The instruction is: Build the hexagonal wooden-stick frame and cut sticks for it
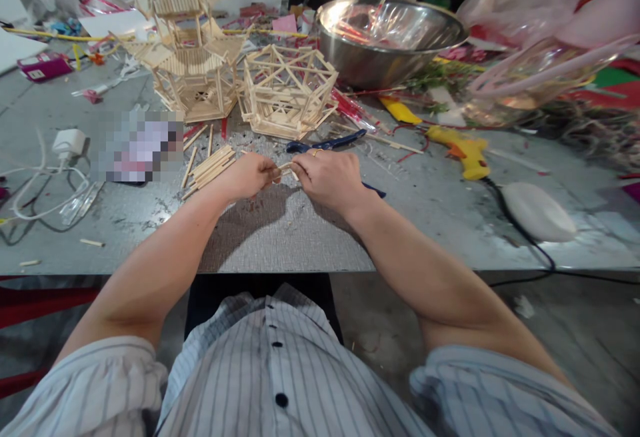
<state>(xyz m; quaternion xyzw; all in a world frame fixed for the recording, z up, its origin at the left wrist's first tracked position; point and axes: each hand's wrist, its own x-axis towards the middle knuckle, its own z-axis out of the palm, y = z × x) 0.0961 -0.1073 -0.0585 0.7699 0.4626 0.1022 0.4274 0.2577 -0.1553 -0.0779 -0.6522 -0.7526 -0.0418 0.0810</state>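
Observation:
My left hand (255, 175) and my right hand (327, 177) meet above the middle of the table, both closed. Between their fingertips is a short pale wooden stick (285, 170), mostly covered by the fingers. Beside my left hand lies a pile of wooden sticks (210, 169). Pliers with dark blue handles (333, 142) rest just behind my right hand, partly hidden by it. Farther back stand an open hexagonal stick frame (290, 90) and a tiered stick pavilion (195, 77) with a slatted roof.
A yellow glue gun (463, 150) with a black cable lies to the right, near a white oval object (540, 211). A large metal bowl (390, 40) stands behind. At left are a white charger (69, 142) with its cord and a blurred-out phone (145, 150).

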